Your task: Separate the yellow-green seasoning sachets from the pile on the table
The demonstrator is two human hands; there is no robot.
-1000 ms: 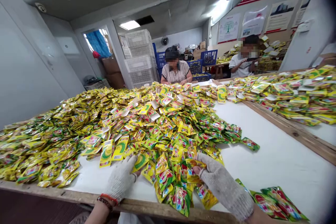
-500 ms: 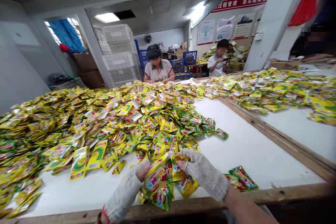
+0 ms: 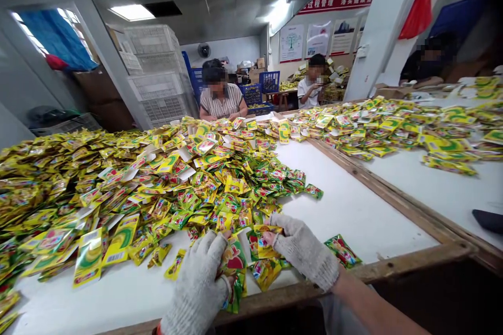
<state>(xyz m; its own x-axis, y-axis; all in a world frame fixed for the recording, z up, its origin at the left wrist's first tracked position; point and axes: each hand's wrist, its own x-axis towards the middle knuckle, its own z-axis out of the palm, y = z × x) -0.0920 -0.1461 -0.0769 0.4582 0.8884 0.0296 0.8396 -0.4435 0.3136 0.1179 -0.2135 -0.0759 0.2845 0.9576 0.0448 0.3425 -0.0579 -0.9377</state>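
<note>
Both of my hands wear pale knitted gloves with bare fingertips. My left hand (image 3: 202, 275) is curled around a small yellow-green printed carton (image 3: 234, 255) near the table's front edge; a white inner flap shows on its right. Between the fingertips of my right hand (image 3: 302, 248) is a small yellow snack packet (image 3: 264, 247), held close beside the carton's open side. Below it another yellow packet (image 3: 266, 274) lies on the white table (image 3: 377, 214). A green and red packet (image 3: 342, 251) rests to the right of my right hand.
A large heap of packets and cartons (image 3: 188, 167) spreads ahead and to the left. Beyond the wooden strip (image 3: 365, 186) lies another carton pile (image 3: 393, 125). A person in a striped shirt (image 3: 222, 102) sits across; others are farther back. A dark object (image 3: 488, 221) lies far right.
My left hand has turned so its back faces up and covers more of the carton. The carton has swung round, showing its white flap. The camera view has shifted right.
</note>
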